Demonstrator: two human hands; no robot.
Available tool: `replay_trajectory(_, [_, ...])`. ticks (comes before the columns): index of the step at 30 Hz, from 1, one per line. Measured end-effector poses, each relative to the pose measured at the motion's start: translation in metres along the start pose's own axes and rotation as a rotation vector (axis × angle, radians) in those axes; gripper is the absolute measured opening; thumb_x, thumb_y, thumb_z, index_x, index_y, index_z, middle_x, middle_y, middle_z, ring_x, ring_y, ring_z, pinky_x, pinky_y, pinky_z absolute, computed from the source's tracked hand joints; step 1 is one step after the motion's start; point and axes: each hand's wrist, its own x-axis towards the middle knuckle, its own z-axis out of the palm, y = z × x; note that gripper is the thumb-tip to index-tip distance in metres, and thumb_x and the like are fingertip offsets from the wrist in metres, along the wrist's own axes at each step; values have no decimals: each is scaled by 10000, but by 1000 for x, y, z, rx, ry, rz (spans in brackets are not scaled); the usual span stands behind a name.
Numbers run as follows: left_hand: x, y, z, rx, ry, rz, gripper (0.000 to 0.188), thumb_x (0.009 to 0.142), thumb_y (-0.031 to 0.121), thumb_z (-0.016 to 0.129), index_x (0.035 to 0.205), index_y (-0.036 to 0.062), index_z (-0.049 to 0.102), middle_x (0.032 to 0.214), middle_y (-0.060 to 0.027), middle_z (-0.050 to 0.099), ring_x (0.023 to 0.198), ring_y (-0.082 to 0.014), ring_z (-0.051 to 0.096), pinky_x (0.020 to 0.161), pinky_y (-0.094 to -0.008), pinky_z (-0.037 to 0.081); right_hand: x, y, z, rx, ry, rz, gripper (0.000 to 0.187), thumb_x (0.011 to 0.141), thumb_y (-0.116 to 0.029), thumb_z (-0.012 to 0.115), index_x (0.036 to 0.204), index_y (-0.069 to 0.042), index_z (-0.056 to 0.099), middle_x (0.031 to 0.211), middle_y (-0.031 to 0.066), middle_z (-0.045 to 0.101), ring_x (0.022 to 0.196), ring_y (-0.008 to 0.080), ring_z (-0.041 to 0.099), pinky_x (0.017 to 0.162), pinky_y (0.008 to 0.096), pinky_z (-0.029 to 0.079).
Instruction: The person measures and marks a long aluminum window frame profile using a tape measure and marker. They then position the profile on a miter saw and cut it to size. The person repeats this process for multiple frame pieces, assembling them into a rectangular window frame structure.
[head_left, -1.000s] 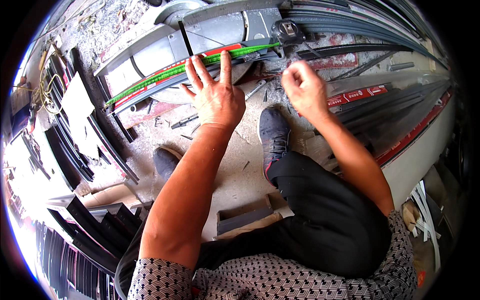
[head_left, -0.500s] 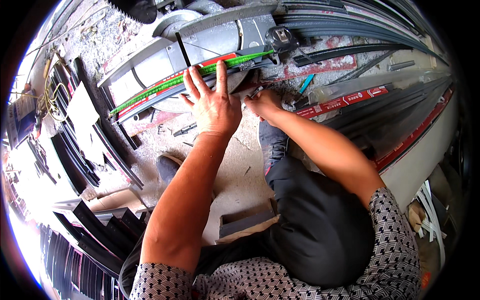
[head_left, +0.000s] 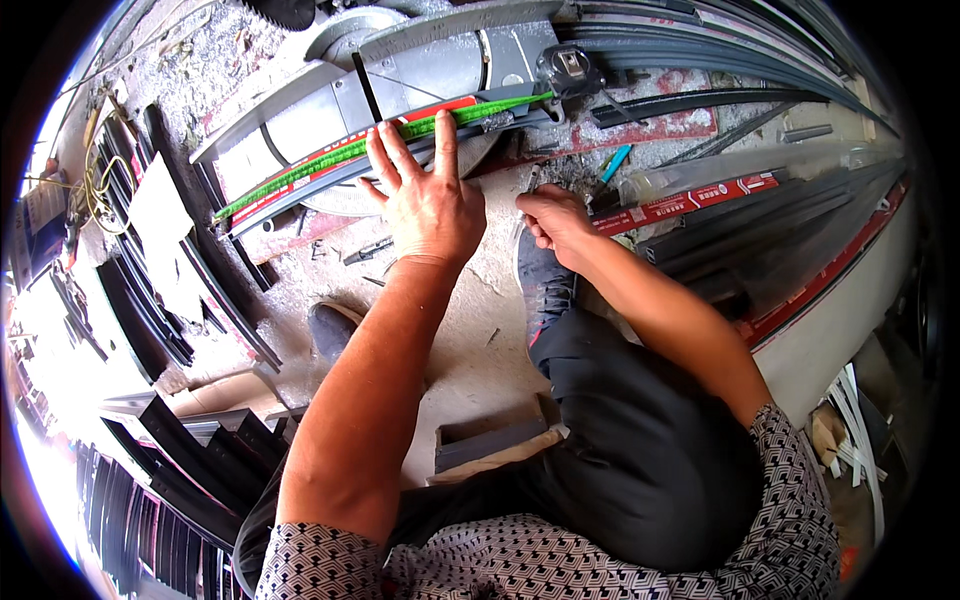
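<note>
11 o'clock: left hand [head_left: 437, 217] spread flat, fingers on green tape blade [head_left: 300, 175], as before | 1 o'clock, far out: tape-measure case [head_left: 571, 70] at blade's end | 1 o'clock, nearer: right hand [head_left: 560, 218] pinching slim object [head_left: 532, 180], kind unclear, shifted toward 3 o'clock

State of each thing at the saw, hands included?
Black tape measure, green tape: pulled out
Long, slim grey profile: lying along tape
Left hand: fingers spread over tape
Right hand: closed on slim object, mostly hidden
Dark, round, toothed saw blade: partly out of frame
</note>
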Motion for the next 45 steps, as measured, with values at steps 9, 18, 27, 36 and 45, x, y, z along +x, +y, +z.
replay_trajectory(9, [1,-1,-3,-76,23,18,877,833,190,648,1660,259,364,1668,-404,184,1581,-577,135,1134,-829,221,-30,-13,-13,326,-173,-272,174,1029,-227,737,1045,-87,635,832,23,655,667,112,616,570,286,491])
replay_trajectory(18, [0,2,-8,-39,3,10,996,802,359,765,1686,294,310,1658,-375,212,1561,-567,176,1106,-795,279,-28,-49,20,-26,-201,-661,128,1063,-69,654,1152,-30,570,885,74,679,691,113,649,621,272,547])
replay_trajectory(27, [-1,2,-6,-69,-38,-6,905,896,398,703,1690,266,290,1698,-402,136,1591,-584,100,1134,-846,198,-32,-56,31,-146,-253,-816,127,1047,-57,680,1139,-24,600,887,47,675,704,83,641,615,246,541])
replay_trajectory(36, [-2,1,-4,-65,-19,-15,894,867,287,645,1686,279,285,1686,-376,168,1589,-566,107,1134,-841,202,-40,-141,42,-248,-191,-1062,106,1024,-79,712,1089,-2,678,876,21,719,741,41,647,648,205,524])
replay_trajectory(45, [-2,1,-3,-63,-17,-16,883,867,281,637,1680,279,292,1679,-383,170,1590,-564,104,1121,-845,208,1,-167,64,-574,-225,-1083,185,958,-195,738,978,-18,688,786,24,713,738,70,649,691,286,529])
